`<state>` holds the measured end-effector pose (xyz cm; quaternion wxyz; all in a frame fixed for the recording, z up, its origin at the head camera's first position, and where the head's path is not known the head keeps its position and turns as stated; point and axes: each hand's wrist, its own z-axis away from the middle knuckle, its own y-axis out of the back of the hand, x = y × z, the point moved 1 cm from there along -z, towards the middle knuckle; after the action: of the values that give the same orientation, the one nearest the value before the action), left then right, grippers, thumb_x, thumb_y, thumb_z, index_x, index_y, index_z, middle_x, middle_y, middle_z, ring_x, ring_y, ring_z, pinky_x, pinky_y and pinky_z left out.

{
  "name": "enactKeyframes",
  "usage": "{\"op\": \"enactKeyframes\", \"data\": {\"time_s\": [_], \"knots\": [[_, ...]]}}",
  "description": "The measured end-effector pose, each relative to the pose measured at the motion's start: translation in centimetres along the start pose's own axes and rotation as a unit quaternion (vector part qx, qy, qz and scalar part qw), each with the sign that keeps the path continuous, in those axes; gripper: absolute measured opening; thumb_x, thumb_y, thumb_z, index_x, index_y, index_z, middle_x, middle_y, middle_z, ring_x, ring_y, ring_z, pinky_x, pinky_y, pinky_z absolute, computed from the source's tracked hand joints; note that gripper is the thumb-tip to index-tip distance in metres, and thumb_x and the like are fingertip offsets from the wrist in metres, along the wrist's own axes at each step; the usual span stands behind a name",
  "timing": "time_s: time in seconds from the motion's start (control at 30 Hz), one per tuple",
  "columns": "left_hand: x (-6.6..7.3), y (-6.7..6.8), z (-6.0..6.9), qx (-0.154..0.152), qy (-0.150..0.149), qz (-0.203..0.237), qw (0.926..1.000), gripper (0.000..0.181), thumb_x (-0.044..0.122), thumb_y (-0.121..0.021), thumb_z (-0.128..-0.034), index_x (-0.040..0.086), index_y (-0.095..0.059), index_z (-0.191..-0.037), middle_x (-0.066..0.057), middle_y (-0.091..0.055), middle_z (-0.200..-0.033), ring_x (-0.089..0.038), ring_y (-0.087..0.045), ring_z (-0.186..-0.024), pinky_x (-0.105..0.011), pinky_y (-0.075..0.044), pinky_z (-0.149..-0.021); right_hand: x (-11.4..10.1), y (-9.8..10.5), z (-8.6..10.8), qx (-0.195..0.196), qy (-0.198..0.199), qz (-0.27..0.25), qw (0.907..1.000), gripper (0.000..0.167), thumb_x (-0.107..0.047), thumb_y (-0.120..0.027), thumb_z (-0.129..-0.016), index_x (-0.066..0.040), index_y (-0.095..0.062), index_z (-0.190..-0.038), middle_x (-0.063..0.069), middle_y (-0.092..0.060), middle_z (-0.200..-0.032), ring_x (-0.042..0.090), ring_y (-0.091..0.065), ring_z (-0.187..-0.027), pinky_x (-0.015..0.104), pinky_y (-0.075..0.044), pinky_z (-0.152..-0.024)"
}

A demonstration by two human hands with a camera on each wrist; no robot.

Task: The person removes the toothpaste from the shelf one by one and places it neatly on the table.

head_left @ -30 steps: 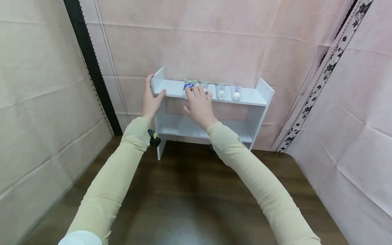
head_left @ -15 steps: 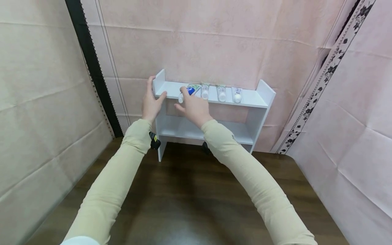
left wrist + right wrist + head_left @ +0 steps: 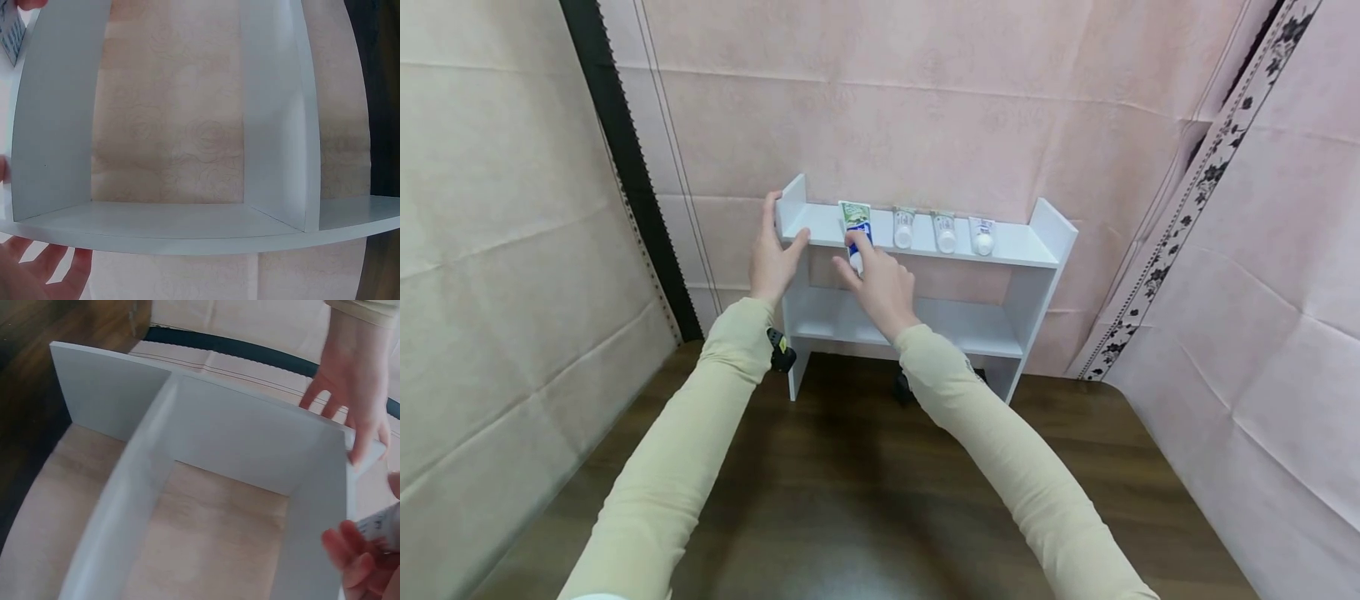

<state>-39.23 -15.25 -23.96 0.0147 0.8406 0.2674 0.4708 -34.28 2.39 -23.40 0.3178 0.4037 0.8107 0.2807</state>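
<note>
1. Head view: here's the right hand [image 3: 883, 287], thumb and index finger pinching a green, white and blue soft squeeze tube [image 3: 856, 217] by its white-capped end. The cap sits between those fingers, just out past the front edge of the upper board, near the left corner of the white two-tier shelf [image 3: 827, 317]; the printed flat end points away from the fingers, toward the back edge. Whether the tube touches the board, I can't tell. Over on the left end panel, the left hand [image 3: 773, 262] grips, fingers outside, thumb at the front edge. Three smaller white capped tubes [image 3: 945, 232] line the upper board toward its right end, well apart from the left hand.

2. Left wrist view: the shelf fills the picture sideways, left-hand fingers along the outer face of the end panel. Top left corner, a sliver of printed tube with a fingertip close by.

3. Right wrist view: bottom right, curled fingers and thumb on either side of the tube, beside the upper board's front edge; its far end is cut off.
</note>
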Motion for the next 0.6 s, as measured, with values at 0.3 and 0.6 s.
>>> {"op": "enactKeyframes", "data": {"time_s": [0.3,0.6], "knots": [[0.1,0.1,0.0,0.000,0.010,-0.003,0.9999,0.068,0.027,-0.061,-0.0946,0.039,-0.023,-0.150,-0.007,-0.042,-0.152,-0.034,-0.049,-0.129,-0.053,-0.039,-0.105,0.2,0.1,1.6,0.058,0.029,-0.007,0.9979,0.027,-0.026,-0.054,-0.091,-0.021,-0.054,-0.118,0.006,-0.072,-0.078,0.019,-0.055,-0.052,0.031,-0.039,-0.045],[0.2,0.1,0.2,0.000,0.018,-0.012,0.9998,0.067,0.029,-0.060,-0.0953,0.043,-0.022,-0.149,-0.007,-0.043,-0.151,-0.033,-0.051,-0.127,-0.052,-0.042,-0.102,0.3,-0.3,4.3,0.060,0.052,-0.033,0.9963,0.027,-0.021,-0.058,-0.090,-0.012,-0.053,-0.115,0.010,-0.075,-0.102,0.017,-0.062,-0.058,0.029,-0.044,-0.045]]}}
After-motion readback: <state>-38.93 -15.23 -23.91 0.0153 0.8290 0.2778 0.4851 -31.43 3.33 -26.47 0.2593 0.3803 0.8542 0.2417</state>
